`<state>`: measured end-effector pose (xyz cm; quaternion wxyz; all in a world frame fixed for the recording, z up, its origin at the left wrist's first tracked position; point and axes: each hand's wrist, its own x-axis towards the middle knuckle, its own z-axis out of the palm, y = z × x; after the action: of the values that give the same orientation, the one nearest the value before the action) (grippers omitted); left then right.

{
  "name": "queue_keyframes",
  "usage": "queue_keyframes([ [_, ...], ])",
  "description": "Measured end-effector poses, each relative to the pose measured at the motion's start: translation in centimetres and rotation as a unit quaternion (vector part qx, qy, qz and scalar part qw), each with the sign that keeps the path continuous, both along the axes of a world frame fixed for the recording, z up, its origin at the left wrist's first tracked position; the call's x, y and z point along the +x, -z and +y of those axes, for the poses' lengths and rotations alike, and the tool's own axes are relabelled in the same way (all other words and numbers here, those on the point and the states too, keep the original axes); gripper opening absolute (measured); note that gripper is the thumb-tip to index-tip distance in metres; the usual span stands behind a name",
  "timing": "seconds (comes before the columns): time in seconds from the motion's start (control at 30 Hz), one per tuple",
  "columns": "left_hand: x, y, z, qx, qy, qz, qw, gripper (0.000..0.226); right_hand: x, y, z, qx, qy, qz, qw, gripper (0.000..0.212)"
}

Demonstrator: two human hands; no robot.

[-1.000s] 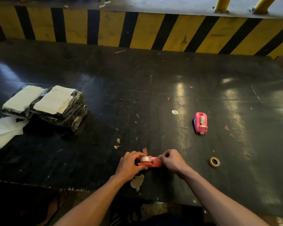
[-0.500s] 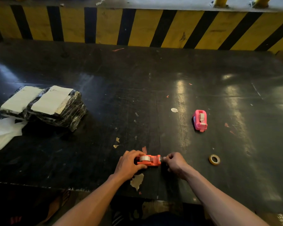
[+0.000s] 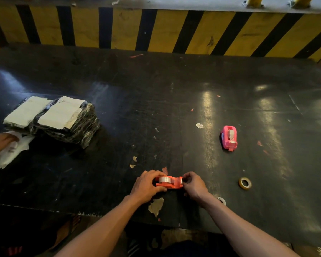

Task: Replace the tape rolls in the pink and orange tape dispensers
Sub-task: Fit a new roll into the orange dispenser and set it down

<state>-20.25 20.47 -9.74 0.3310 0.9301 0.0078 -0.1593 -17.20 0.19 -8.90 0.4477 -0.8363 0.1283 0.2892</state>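
The orange tape dispenser [image 3: 171, 183] lies near the front edge of the black table [image 3: 156, 101], with a clear tape roll [image 3: 164, 179] seated in it. My left hand [image 3: 145, 186] grips its rounded left end. My right hand [image 3: 194, 185] pinches at the cutter end on the right; whether tape is between the fingers is too small to tell. The pink tape dispenser [image 3: 228, 137] stands alone further back on the right, a roll inside it. A loose, nearly used-up tape roll [image 3: 245, 183] lies flat to the right of my right hand.
A stack of black-wrapped packages with white labels [image 3: 52, 119] sits at the left, with white paper [image 3: 9, 151] beside it. Another small ring [image 3: 221, 200] peeks out behind my right forearm. A yellow-and-black striped barrier [image 3: 156, 30] runs behind the table. Paper scraps dot the surface.
My right hand drew back a little from the orange dispenser's cutter end, then closed in on it again. My left hand kept its hold and the dispenser stayed in place.
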Motion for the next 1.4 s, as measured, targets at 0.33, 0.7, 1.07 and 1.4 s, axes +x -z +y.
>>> queue_keyframes([
  [0.33,0.0,0.6,0.0,0.017,0.016,-0.035,0.999,0.077,-0.9,0.4,-0.4,-0.033,-0.299,-0.107,0.948,0.079],
  [0.7,0.6,3.6,-2.6,0.203,-0.087,-0.037,0.975,0.064,6.8,0.3,-3.6,-0.131,0.036,-0.210,0.968,0.036],
  [1.07,0.7,5.6,-2.7,0.235,-0.106,-0.063,0.964,0.065,16.2,0.9,-4.8,-0.206,0.131,-0.163,0.956,0.048],
  [1.4,0.7,4.2,-4.1,0.127,-0.016,-0.138,0.982,0.063,6.0,-0.4,-9.6,-0.231,0.074,-0.295,0.924,0.045],
])
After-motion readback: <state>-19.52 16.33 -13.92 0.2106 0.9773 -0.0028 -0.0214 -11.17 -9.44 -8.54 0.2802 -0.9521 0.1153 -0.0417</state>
